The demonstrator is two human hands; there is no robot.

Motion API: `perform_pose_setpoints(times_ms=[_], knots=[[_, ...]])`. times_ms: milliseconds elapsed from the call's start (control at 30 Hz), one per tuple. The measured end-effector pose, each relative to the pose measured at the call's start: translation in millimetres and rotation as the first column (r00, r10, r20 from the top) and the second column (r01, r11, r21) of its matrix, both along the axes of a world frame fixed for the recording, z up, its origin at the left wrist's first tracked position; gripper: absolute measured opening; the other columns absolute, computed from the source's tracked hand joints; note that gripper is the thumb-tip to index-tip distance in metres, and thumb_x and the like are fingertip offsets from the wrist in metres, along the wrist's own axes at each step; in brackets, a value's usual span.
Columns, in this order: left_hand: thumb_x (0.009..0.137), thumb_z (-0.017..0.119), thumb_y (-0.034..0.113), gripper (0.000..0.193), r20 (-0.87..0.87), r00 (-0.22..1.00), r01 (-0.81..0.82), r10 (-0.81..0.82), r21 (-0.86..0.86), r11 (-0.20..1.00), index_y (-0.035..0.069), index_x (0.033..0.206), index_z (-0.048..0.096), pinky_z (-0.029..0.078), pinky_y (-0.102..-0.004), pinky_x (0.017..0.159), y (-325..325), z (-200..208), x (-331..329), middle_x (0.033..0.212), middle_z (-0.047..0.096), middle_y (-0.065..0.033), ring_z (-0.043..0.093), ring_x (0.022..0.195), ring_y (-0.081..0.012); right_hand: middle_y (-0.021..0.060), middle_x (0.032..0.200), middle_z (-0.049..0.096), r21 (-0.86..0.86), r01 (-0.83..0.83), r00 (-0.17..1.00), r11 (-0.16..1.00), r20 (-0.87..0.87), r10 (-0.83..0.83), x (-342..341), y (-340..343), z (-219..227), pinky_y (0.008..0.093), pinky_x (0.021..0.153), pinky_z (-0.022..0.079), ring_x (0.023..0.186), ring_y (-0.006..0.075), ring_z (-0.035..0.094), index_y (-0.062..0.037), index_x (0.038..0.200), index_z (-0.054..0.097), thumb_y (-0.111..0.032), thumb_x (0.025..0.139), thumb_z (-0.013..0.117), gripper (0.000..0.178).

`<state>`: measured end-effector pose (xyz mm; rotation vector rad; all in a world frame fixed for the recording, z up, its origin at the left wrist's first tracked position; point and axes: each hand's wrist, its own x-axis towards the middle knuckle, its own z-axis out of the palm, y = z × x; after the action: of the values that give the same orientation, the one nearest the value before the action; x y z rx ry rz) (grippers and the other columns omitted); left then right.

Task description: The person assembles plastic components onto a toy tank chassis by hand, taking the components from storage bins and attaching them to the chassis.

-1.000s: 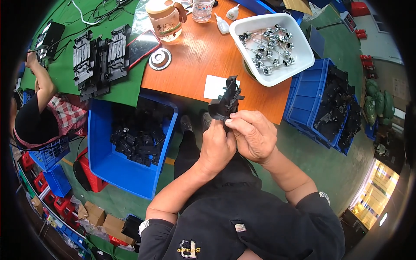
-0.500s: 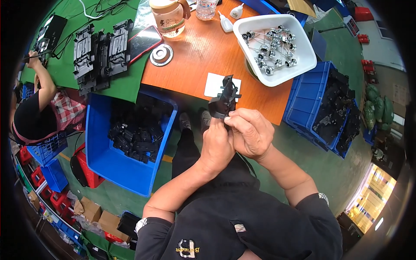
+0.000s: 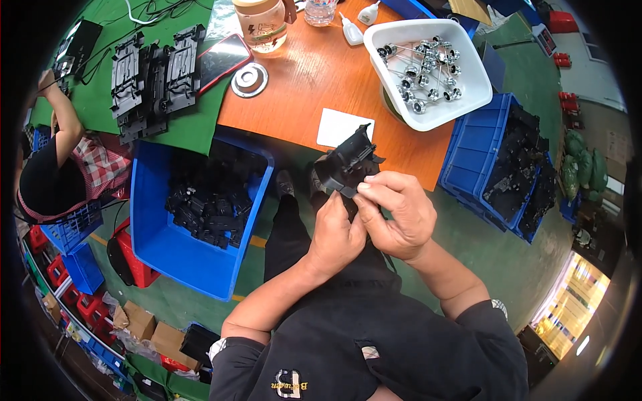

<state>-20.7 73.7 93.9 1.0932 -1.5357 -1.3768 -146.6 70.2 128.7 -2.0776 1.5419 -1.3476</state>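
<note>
A black molded plastic part [image 3: 349, 160], with raised tabs and a curved wall, is held up just off the near edge of the wooden table. My left hand [image 3: 338, 234] grips its lower end, the thumb pressed against it. From the right, the fingertips of my right hand [image 3: 400, 215] pinch its near edge. A white card [image 3: 342, 128] lies on the table right behind the part. To the far right stands a white plastic tub [image 3: 469, 100] of small chrome wheels on thin axles [image 3: 428, 67].
A blue bin [image 3: 180, 257] of black parts stands below left; blue crates [image 3: 476, 144] with similar parts stand at right. Black plastic chassis [image 3: 155, 80] lie on green cloth beside a red-edged phone [image 3: 226, 61], a round metal disc [image 3: 249, 81] and a jug [image 3: 264, 30]. Another person [image 3: 60, 160] sits far left.
The black part has turned in my hands, its upper end swinging right and its broad face showing more. My right hand has shifted slightly right and down.
</note>
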Motion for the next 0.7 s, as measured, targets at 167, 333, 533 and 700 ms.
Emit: perform_pose_setpoints(times_ms=[167,333,533,700], knots=[[0.085,0.057,-0.002,0.021,-0.055,0.998,0.021,-0.020,0.031,0.999,-0.003,0.106,0.055,0.050,-0.0315,0.073,5,3,4,0.092,0.064,-0.0149,0.064,0.084,-0.0265,0.0109,0.089,0.063,-0.014,-0.053,0.997,0.999,-0.053,0.052,0,1,4,0.0276,0.056,0.050,0.068,0.0206,0.061,-0.0053,0.095,0.066,0.003,0.067,0.075,0.031],[0.084,0.057,-0.002,0.020,0.007,1.000,0.026,-0.026,-0.004,1.000,-0.003,0.103,0.054,0.049,-0.0319,0.069,11,1,7,0.088,0.063,-0.0155,0.063,0.080,-0.0281,0.0107,0.087,0.061,-0.043,-0.099,0.993,0.994,-0.076,0.095,0,0,4,0.0282,0.052,0.049,0.064,0.0208,0.060,-0.0050,0.094,0.066,0.004,0.065,0.075,0.032],[0.075,0.054,-0.008,0.027,0.044,0.998,0.040,-0.039,-0.023,0.999,-0.006,0.101,0.050,0.046,-0.0472,0.068,15,3,9,0.089,0.056,-0.0238,0.056,0.080,-0.0446,0.0120,0.086,0.059,-0.100,-0.171,0.977,0.980,-0.145,0.156,-1,-2,1,0.0284,0.051,0.049,0.062,0.0218,0.058,-0.0011,0.092,0.063,0.003,0.067,0.072,0.027],[0.072,0.054,-0.009,0.030,0.086,0.996,0.017,-0.010,-0.076,0.997,-0.007,0.102,0.048,0.045,-0.0486,0.066,19,1,9,0.088,0.054,-0.0246,0.054,0.079,-0.0464,0.0137,0.084,0.059,-0.107,-0.214,0.965,0.971,-0.175,0.193,-1,-2,-1,0.0291,0.050,0.049,0.062,0.0224,0.058,0.0013,0.091,0.060,0.004,0.071,0.068,0.022]])
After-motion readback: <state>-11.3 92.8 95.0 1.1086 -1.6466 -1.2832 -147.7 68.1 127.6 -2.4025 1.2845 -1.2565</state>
